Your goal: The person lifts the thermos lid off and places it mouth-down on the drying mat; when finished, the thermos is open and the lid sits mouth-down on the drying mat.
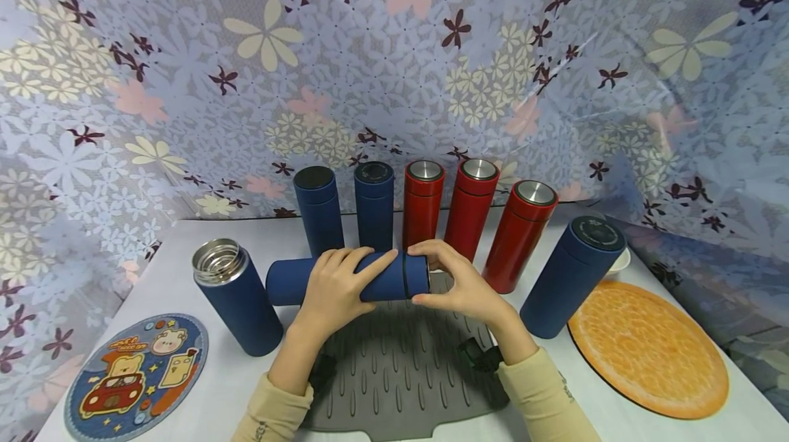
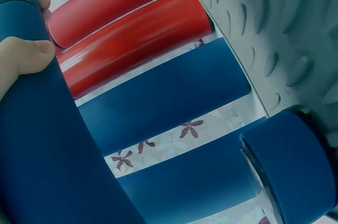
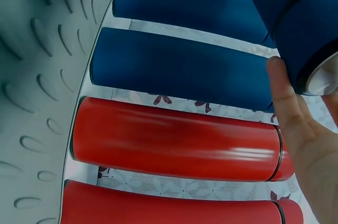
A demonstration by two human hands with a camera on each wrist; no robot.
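A blue thermos flask (image 1: 286, 283) is held on its side above the grey mat (image 1: 382, 366). My left hand (image 1: 333, 297) grips its body, the thumb (image 2: 37, 55) lying along the blue side in the left wrist view. At the right end my right hand (image 1: 465, 288) holds the flask's lid (image 1: 418, 276) between thumb and fingers. That lid sits on the flask, with a dark ring at the seam. To the left stands an open blue flask (image 1: 243, 305), its steel mouth bare. A loose blue lid (image 2: 293, 166) shows by the mat's edge in the left wrist view.
Behind the hands stand two blue flasks (image 1: 319, 216) and three red flasks (image 1: 425, 205). Another blue flask (image 1: 567, 284) is at the right, beside an orange round mat (image 1: 653, 353) and a partly hidden white bowl (image 1: 621, 262). A cartoon round mat (image 1: 138, 377) lies at the left.
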